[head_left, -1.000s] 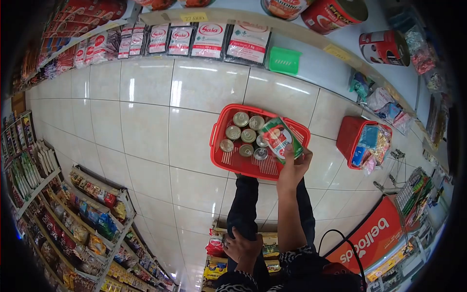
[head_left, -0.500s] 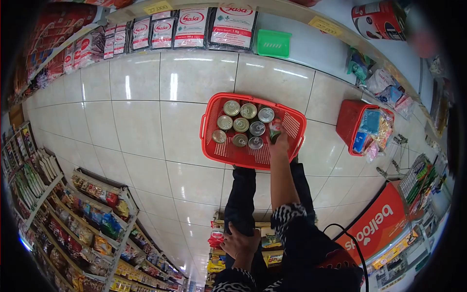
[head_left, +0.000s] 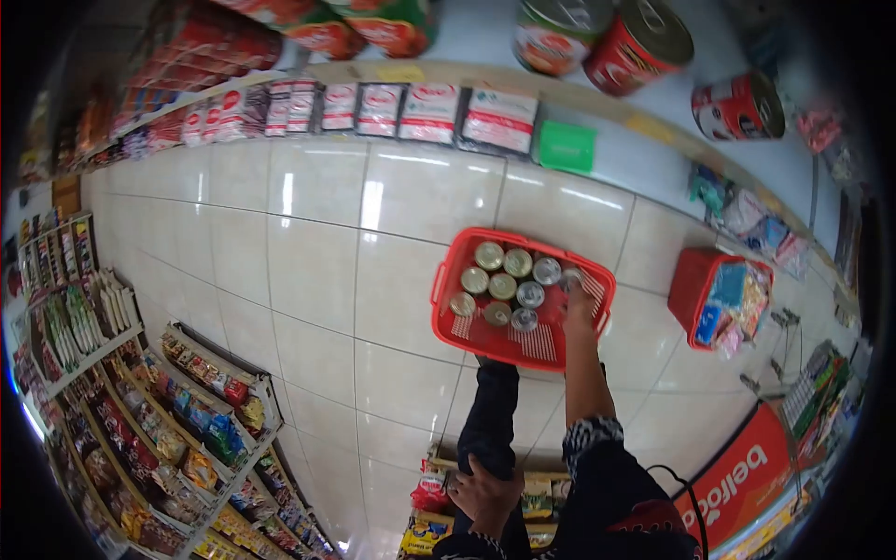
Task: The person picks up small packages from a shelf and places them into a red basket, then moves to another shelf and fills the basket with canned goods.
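Observation:
A red basket (head_left: 446,329) stands on the tiled floor with several cans (head_left: 503,287) upright inside it. My right hand (head_left: 579,306) reaches into the basket's right side, its fingers closed on a can (head_left: 571,278) beside the others. That can's top shows just beyond my fingers, and its lower part is hidden. My left hand (head_left: 485,493) lies on my left knee, fingers spread, holding nothing.
Shelves with seasoning packs (head_left: 429,114), a green tray (head_left: 567,147) and large red cans (head_left: 639,47) run along the top. A second red basket (head_left: 693,294) full of packets stands at right. Snack shelves (head_left: 177,420) fill the lower left.
The view has shifted, so the basket appears lower and further right. The can in my right hand has gone from tilted to more upright near the row's right end.

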A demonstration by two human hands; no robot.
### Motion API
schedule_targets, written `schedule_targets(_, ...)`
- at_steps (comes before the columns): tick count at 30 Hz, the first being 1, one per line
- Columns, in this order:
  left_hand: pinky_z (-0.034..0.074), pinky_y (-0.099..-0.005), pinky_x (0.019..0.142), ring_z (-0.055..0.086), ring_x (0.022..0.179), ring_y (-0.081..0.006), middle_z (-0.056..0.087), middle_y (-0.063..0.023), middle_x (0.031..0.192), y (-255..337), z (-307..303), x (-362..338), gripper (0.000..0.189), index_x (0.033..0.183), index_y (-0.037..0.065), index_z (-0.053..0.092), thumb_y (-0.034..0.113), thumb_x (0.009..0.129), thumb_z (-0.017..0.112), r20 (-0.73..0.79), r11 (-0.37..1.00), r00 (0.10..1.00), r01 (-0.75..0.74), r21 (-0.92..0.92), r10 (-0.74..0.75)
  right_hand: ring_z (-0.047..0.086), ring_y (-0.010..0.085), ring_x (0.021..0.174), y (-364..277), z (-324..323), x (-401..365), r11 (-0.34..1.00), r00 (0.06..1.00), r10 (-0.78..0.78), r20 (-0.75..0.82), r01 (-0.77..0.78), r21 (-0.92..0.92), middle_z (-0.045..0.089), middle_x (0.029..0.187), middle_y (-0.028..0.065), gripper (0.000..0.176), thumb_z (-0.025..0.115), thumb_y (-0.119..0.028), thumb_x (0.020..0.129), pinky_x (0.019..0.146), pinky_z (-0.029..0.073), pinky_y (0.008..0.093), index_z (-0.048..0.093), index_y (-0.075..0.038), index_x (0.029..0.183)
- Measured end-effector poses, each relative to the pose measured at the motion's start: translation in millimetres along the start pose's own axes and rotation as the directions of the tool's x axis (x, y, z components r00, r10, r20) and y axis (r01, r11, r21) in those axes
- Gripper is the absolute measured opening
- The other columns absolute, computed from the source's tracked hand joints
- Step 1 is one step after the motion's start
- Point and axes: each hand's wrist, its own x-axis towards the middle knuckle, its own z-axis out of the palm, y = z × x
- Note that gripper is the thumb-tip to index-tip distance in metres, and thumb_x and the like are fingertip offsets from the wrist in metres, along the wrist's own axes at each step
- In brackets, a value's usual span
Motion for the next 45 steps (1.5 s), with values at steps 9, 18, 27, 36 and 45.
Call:
schedule_targets(9,0.037,-0.0524,0.116,0.059,0.135,-0.0389,0.061,-0.0264,0.138,-5.1,-7.7,-4.2,0.111,0.161,0.008,0.042,0.069,0.073,0.074,0.063,0.988,0.998,0.006,-0.156,0.004,0.070,0.0174,0.098,-82.7,74.5,-199.8,0.528,0.517,-0.802,0.298,0.848,-0.050,0.067,0.123,0.0133,0.042,0.071,-0.004,0.097,0.082,0.058,0.0308,0.057,0.001,0.137)
schedule_targets(18,0.038,-0.0543,0.114,0.064,0.129,-0.0389,0.062,-0.0275,0.139,-20.2,23.4,-4.5,0.113,0.164,0.006,0.038,0.065,0.075,0.074,0.053,0.970,0.998,0.038,-0.238,-0.026,0.064,0.0370,0.120,-359.4,187.2,-413.0,-0.434,-0.433,-0.900,0.039,0.901,-0.020,0.068,0.124,0.0228,0.060,0.084,-0.018,0.088,0.105,0.050,0.0501,0.057,0.005,0.137)
schedule_targets(27,0.034,-0.0557,0.120,0.060,0.135,-0.0415,0.058,-0.0311,0.143,-23.8,21.7,-3.6,0.114,0.166,0.006,0.036,0.062,0.073,0.073,0.134,0.957,0.990,0.070,-0.282,-0.033,0.070,0.0450,0.115,-385.8,216.4,-419.0,-0.511,-0.487,-0.859,0.154,0.821,-0.255,0.072,0.119,0.0269,0.064,0.087,-0.027,0.085,0.093,0.057,0.0504,0.060,0.002,0.136)
schedule_targets(36,0.038,-0.0509,0.116,0.061,0.129,-0.0380,0.061,-0.0237,0.135,-24.2,16.5,-2.2,0.111,0.165,0.009,0.036,0.061,0.074,0.073,0.114,0.960,0.992,0.079,-0.268,-0.050,0.063,0.0302,0.133,-169.0,48.3,-339.6,0.127,-0.137,-0.967,0.215,0.471,0.873,0.061,0.148,0.0187,0.062,0.072,-0.030,0.101,0.121,0.047,0.0506,0.053,0.001,0.152)
schedule_targets(45,0.039,-0.0496,0.115,0.061,0.130,-0.0374,0.061,-0.0235,0.135,-27.6,13.6,0.6,0.108,0.164,0.010,0.037,0.063,0.077,0.073,0.139,0.978,0.988,0.096,-0.184,-0.071,0.067,0.0270,0.112,11.7,-69.7,-189.1,0.432,0.545,-0.690,0.477,0.838,-0.333,0.065,0.123,0.0187,0.069,0.095,-0.016,0.079,0.099,0.055,0.0392,0.053,0.004,0.130)
